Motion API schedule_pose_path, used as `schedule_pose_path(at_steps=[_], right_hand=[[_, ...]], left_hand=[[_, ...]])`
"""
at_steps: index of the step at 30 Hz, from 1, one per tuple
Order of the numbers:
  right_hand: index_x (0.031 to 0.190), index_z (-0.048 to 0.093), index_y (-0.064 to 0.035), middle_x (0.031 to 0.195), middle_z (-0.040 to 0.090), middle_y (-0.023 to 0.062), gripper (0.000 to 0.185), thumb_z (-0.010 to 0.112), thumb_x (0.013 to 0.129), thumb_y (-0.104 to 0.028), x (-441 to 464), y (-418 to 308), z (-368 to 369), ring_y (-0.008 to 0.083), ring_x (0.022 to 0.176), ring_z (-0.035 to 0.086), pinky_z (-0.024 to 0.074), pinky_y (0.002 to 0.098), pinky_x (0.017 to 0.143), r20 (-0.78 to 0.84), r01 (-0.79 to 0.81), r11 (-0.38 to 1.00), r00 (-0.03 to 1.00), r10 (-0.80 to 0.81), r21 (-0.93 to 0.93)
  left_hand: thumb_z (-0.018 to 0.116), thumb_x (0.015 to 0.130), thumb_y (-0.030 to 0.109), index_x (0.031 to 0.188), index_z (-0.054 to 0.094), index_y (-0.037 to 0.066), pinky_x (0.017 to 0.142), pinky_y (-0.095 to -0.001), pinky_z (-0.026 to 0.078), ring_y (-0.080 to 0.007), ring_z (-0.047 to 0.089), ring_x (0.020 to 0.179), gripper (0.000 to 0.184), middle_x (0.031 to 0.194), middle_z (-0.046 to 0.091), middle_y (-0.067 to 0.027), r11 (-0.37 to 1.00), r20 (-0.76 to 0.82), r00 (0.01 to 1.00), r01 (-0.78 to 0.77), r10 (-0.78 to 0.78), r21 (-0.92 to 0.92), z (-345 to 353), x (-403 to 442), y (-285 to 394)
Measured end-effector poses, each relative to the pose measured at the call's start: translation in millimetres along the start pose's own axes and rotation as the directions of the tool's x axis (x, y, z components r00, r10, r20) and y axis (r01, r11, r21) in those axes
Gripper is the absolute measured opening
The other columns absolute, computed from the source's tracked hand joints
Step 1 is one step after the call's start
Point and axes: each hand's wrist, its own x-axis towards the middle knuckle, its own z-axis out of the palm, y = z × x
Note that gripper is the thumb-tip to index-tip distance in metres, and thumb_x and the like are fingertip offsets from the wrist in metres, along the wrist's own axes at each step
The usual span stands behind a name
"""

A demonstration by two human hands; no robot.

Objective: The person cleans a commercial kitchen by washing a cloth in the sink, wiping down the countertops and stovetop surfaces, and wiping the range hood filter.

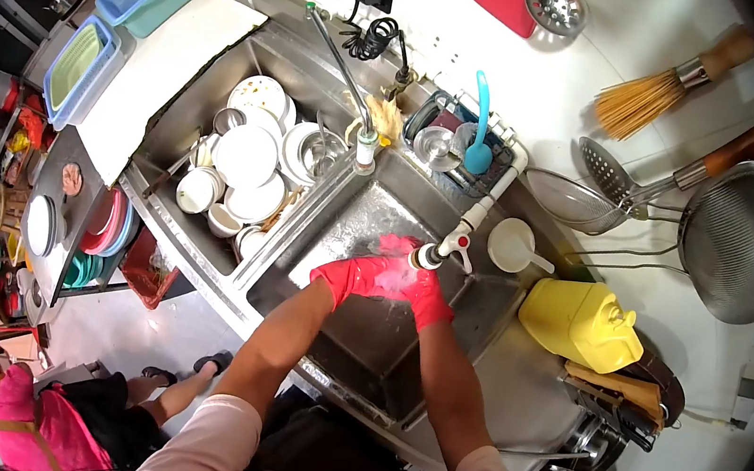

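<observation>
Both of my hands wear red rubber gloves and are close together under the white tap (427, 257) over the right sink basin (355, 328). My left hand (370, 276) reaches in from the left, its glove wet. Beside it, my right hand (427, 297) is just below the tap's mouth. Running water and glare blur the fingers of both, so whether they hold anything cannot be made out. A red handle sits on the tap, right of the gloves. Stacked white plates (246, 157) and bowls fill the left basin.
A metal swivel faucet (366, 150) rises between the basins. At right are a white ladle (511, 245) and a yellow jug (580, 324). Strainers (736, 241) hang on the wall. Another person in pink (52, 426) is at lower left, near a shelf of dishes.
</observation>
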Motion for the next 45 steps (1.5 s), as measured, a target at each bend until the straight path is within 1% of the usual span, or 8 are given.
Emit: schedule_pose_path(at_steps=[5, 12, 21, 33, 37, 39, 43, 45], right_hand=[[0.126, 0.061, -0.0074, 0.117, 0.066, 0.0106, 0.039, 0.066, 0.093, -0.029, -9, 10, 8, 0.0267, 0.115, 0.058, 0.049, 0.0487, 0.098, 0.091, 0.261, 0.34, 0.892, -0.443, -0.904], [0.109, 0.059, -0.0093, 0.105, 0.064, 0.0083, 0.026, 0.064, 0.094, -0.031, 46, 51, -76, 0.026, 0.096, 0.06, 0.0527, 0.0494, 0.083, -0.71, 0.139, 0.977, 0.671, -0.213, -0.162], [0.123, 0.061, -0.0172, 0.112, 0.067, 0.0092, 0.03, 0.06, 0.099, -0.036, 19, 8, -53, 0.0319, 0.1, 0.066, 0.0552, 0.052, 0.086, -0.265, 0.119, 0.992, 0.958, -0.106, 0.035], [0.134, 0.052, -0.0019, 0.124, 0.063, 0.0144, 0.044, 0.052, 0.102, -0.032, 12, 14, -15, 0.0271, 0.113, 0.061, 0.0475, 0.041, 0.103, -0.084, 0.193, 0.974, 0.975, -0.204, -0.116], [0.14, 0.047, 0.0002, 0.124, 0.061, 0.0108, 0.044, 0.05, 0.102, -0.022, 11, 13, -12, 0.0219, 0.11, 0.059, 0.0436, 0.0366, 0.105, 0.16, 0.394, 0.705, 0.913, -0.377, -0.59], [0.139, 0.048, 0.0, 0.123, 0.061, 0.0094, 0.044, 0.05, 0.102, -0.023, 15, 9, -16, 0.0205, 0.11, 0.058, 0.0439, 0.0355, 0.104, 0.169, 0.326, 0.908, 0.942, -0.29, -0.262], [0.137, 0.049, -0.0015, 0.12, 0.06, 0.0088, 0.041, 0.054, 0.1, -0.018, 10, 0, -6, 0.0199, 0.11, 0.058, 0.0432, 0.0337, 0.103, 0.312, 0.426, 0.65, 0.904, -0.291, -0.629], [0.139, 0.046, -0.0036, 0.126, 0.058, 0.011, 0.041, 0.053, 0.101, -0.018, 5, -20, 8, 0.0225, 0.119, 0.056, 0.0393, 0.0363, 0.11, 0.48, 0.487, 0.016, 0.865, -0.145, -0.873]], left_hand=[[0.061, 0.098, 0.036, 0.135, 0.056, 0.016, 0.084, -0.0476, 0.056, -0.0247, 0.068, 0.105, 0.042, 0.124, 0.067, -0.0072, 0.962, -0.041, 0.99, 0.139, -0.133, 0.236, 15, -18, 5], [0.06, 0.098, 0.031, 0.134, 0.055, 0.011, 0.075, -0.0458, 0.058, -0.025, 0.069, 0.099, 0.042, 0.121, 0.067, -0.0102, 0.429, -0.479, 0.871, 0.394, 0.108, 0.813, 83, -34, 7], [0.055, 0.101, 0.025, 0.133, 0.051, 0.001, 0.075, -0.0459, 0.063, -0.0331, 0.072, 0.094, 0.04, 0.123, 0.065, -0.0164, 0.969, -0.468, 0.878, 0.022, 0.099, 0.247, 25, -16, 22], [0.036, 0.091, 0.078, 0.145, 0.047, 0.011, 0.092, -0.051, 0.056, -0.0351, 0.067, 0.11, 0.087, 0.131, 0.065, -0.0156, 0.989, -0.264, 0.961, 0.047, -0.083, -0.14, -18, -15, -8], [0.029, 0.088, 0.084, 0.143, 0.048, 0.008, 0.086, -0.0486, 0.059, -0.0353, 0.071, 0.098, 0.095, 0.125, 0.067, -0.0174, 0.93, -0.33, 0.925, 0.278, -0.19, 0.241, 39, -43, 37], [0.03, 0.088, 0.084, 0.147, 0.043, 0.013, 0.088, -0.0453, 0.058, -0.0327, 0.07, 0.102, 0.093, 0.126, 0.066, -0.0171, 0.944, -0.243, 0.96, 0.205, -0.142, 0.258, 42, -42, 37], [0.038, 0.091, 0.078, 0.15, 0.039, 0.017, 0.092, -0.0429, 0.055, -0.0284, 0.066, 0.11, 0.085, 0.131, 0.062, -0.0137, 0.984, 0.034, 0.997, 0.057, -0.064, 0.171, 15, -16, 19], [0.046, 0.093, 0.071, 0.15, 0.039, 0.017, 0.093, -0.044, 0.054, -0.027, 0.065, 0.112, 0.078, 0.132, 0.062, -0.0125, 1.0, 0.021, 1.0, 0.009, -0.009, -0.005, 4, -7, 10]])
